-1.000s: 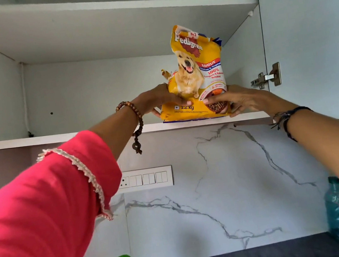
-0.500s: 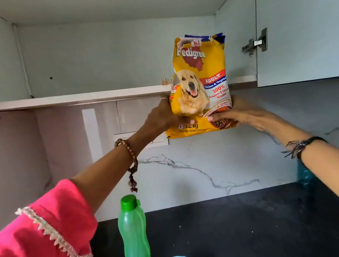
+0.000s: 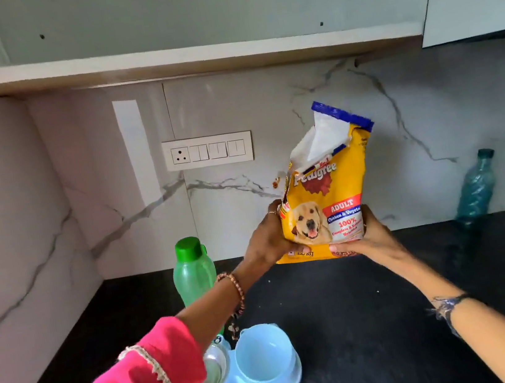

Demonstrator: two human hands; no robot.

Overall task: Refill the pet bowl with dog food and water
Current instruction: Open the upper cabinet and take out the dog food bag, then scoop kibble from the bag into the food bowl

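Bowl (image 3: 250, 370) sits bottom centre on the counter (image 3: 360, 322), both cups look empty. Bag (image 3: 323, 194) is right of centre, held above the counter, long axis near upright, torn mouth up. Left hand (image 3: 268, 241) and right hand (image 3: 368, 240) both clamp its lower end. Bowl lies below-left of the bag, left hand nearer. Green bottle (image 3: 192, 271) stands behind the bowl

Soft daylight, evenly bright; a glare strip on the marble wall (image 3: 136, 149) left of centre; slight blur, wide-angle bending at edges.
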